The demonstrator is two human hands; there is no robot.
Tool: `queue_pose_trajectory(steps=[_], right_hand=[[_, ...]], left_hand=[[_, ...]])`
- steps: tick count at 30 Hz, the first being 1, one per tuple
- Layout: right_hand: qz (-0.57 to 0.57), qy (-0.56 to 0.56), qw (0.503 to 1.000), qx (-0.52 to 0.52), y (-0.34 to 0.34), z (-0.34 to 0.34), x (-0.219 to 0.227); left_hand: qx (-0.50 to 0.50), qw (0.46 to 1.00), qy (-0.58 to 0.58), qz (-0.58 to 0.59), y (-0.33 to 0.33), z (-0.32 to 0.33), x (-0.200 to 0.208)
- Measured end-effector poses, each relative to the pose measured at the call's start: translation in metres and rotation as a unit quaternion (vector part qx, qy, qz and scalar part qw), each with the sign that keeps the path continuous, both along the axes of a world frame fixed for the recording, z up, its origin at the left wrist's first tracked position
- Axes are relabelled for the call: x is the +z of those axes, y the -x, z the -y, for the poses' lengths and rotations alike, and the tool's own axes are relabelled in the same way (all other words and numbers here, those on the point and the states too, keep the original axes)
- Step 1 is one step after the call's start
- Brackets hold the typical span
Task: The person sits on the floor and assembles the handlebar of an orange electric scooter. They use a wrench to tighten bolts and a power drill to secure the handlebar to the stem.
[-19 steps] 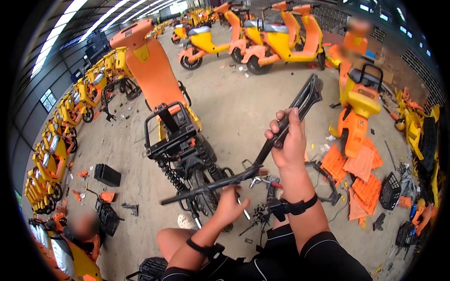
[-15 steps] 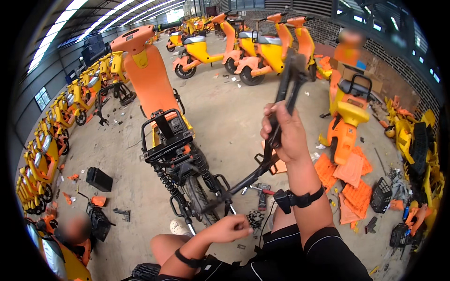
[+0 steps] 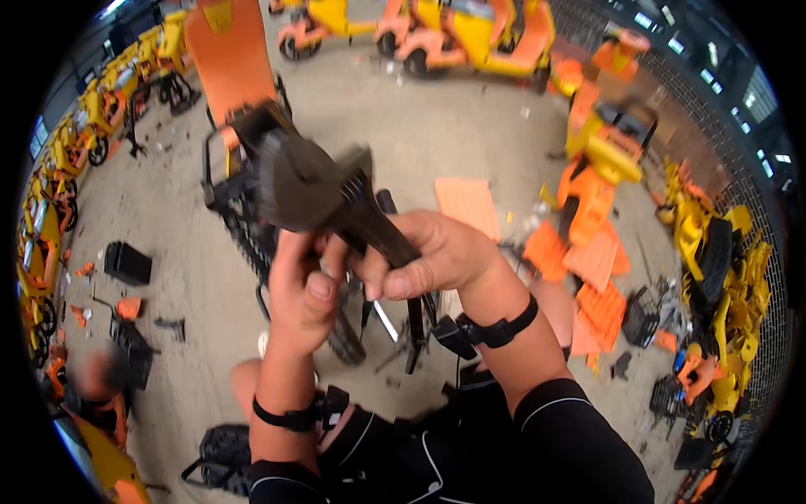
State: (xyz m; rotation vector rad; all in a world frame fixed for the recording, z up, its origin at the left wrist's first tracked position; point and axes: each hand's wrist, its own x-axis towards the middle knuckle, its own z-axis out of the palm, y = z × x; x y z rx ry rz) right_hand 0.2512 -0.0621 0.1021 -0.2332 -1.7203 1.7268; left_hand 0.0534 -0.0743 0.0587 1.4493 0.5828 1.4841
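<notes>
Close in front of me, I hold up a long black metal frame part (image 3: 378, 223); its wide, rounded end is smeared by motion. My right hand (image 3: 445, 252) is closed round its bar, thumb laid along the near side. Just below the wide end, my left hand (image 3: 302, 290) has its fingers curled against the same part. A thin black bar (image 3: 414, 336) hangs under my hands; I cannot tell whether it belongs to the part. Behind stands a partly stripped scooter with an orange front panel (image 3: 228, 63), its rear frame partly hidden by the part and my hands.
Loose orange panels (image 3: 600, 311) lie on the floor at right, near a yellow and orange scooter (image 3: 609, 160). Yellow body parts (image 3: 730, 311) are heaped along the wall. Scooters line the left side and the back. A black box (image 3: 128, 263) sits at left.
The black frame part has come nearer, its wide end swinging left. My left hand has risen from my lap to grip it beside my right hand. The view has tipped downward.
</notes>
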Motion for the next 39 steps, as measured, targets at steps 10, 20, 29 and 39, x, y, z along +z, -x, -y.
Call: queue_pose_trajectory(steps=[10, 20, 29, 39], right_hand=[[-0.055, 0.154, 0.980, 0.115, 0.058, -0.029, -0.136], [0.009, 0.093, 0.995, 0.047, 0.004, -0.044, -0.132], [0.294, 0.316, 0.750, -0.501, -0.113, -0.091, -0.281], [0.692, 0.139, 0.645, -0.294, -0.113, -0.064, -0.523]], left_hand=[[-0.067, 0.979, 0.137, -0.133, 0.045, -0.033, -0.053], [0.082, 0.970, 0.211, 0.082, 0.011, -0.016, -0.074], [-0.074, 0.984, 0.120, 0.106, -0.007, -0.032, -0.075], [-0.055, 0.981, 0.152, 0.109, -0.004, -0.017, -0.073]])
